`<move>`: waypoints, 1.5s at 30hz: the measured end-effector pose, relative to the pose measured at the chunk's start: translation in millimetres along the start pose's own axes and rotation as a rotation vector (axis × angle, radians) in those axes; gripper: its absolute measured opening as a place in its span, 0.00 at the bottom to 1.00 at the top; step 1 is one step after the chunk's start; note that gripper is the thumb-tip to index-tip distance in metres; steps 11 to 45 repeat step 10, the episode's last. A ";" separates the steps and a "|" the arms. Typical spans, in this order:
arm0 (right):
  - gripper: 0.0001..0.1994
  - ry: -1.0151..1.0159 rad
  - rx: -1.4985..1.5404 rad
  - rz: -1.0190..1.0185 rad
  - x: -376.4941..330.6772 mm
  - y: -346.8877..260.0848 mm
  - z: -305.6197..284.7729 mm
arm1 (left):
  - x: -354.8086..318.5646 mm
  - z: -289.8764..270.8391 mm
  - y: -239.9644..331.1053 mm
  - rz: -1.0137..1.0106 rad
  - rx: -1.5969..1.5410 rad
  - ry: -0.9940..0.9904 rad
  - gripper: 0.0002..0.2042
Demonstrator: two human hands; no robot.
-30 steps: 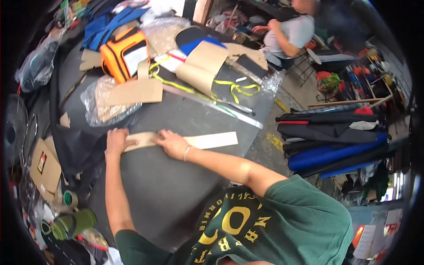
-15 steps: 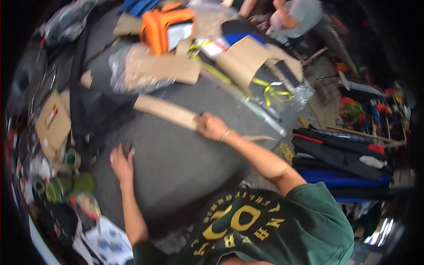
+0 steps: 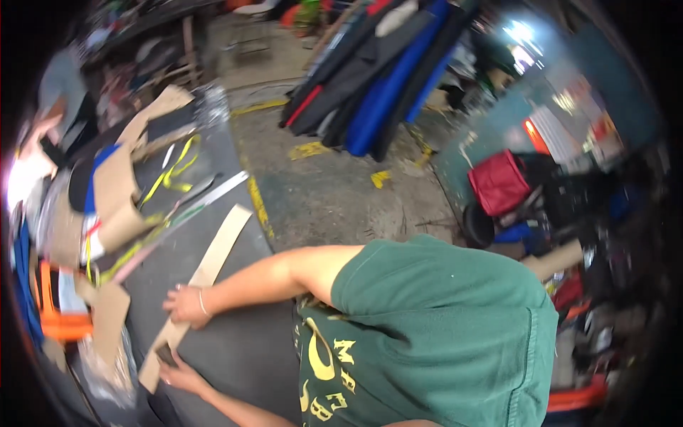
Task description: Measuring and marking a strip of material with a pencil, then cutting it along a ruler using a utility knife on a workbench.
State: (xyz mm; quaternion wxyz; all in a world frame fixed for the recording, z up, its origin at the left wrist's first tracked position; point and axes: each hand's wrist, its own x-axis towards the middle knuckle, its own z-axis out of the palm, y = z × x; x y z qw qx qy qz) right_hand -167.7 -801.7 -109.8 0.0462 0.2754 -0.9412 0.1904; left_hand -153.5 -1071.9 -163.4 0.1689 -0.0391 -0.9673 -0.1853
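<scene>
A long tan cardboard strip (image 3: 222,245) lies slantwise on the dark table. My right hand (image 3: 188,306), with a band at the wrist, rests across the strip's middle with its fingers spread over it. Closer to the strip's lower end is my left hand (image 3: 182,375), its fingers closed on a small dark block (image 3: 165,353) that sits over the strip. The block's exact kind is too blurred to tell.
Cardboard pieces (image 3: 114,178), yellow tape (image 3: 171,174), a pale ruler-like strip (image 3: 224,186) and an orange bag (image 3: 60,306) lie along the table's far left side. Dark and blue sheets (image 3: 377,92) are stacked beyond the floor (image 3: 334,192). Another person (image 3: 64,92) is at the far left.
My view has swung to the right, bringing the floor and sheets forward. My left hand with the dark block has come over to the strip, near my right hand. The right hand's fingers now spread on the strip.
</scene>
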 end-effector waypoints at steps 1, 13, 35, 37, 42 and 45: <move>0.19 0.087 -0.024 -0.019 -12.3 2.4 -14.1 | 3.1 14.1 -5.0 0.038 0.050 0.011 0.33; 0.13 0.194 0.556 0.002 -181.4 -5.4 -234.8 | 20.9 -0.5 -0.8 0.026 0.104 -0.286 0.32; 0.13 0.194 0.556 0.002 -181.4 -5.4 -234.8 | 20.9 -0.5 -0.8 0.026 0.104 -0.286 0.32; 0.13 0.194 0.556 0.002 -181.4 -5.4 -234.8 | 20.9 -0.5 -0.8 0.026 0.104 -0.286 0.32; 0.13 0.194 0.556 0.002 -181.4 -5.4 -234.8 | 20.9 -0.5 -0.8 0.026 0.104 -0.286 0.32; 0.13 0.194 0.556 0.002 -181.4 -5.4 -234.8 | 20.9 -0.5 -0.8 0.026 0.104 -0.286 0.32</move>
